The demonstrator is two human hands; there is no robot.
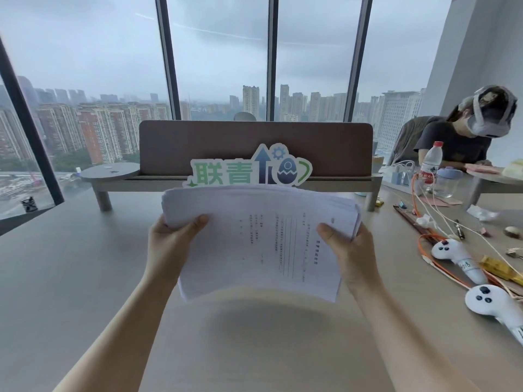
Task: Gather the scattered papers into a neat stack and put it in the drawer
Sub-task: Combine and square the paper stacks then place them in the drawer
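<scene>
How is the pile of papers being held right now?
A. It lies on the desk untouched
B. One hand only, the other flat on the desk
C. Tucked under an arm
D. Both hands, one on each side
D: the left hand and right hand each grip a side of the paper stack, lifted above the desk.

Fingers (162, 226) behind paper stack (260, 239); print unreadably small; controller (498, 309) edge-cropped
</scene>
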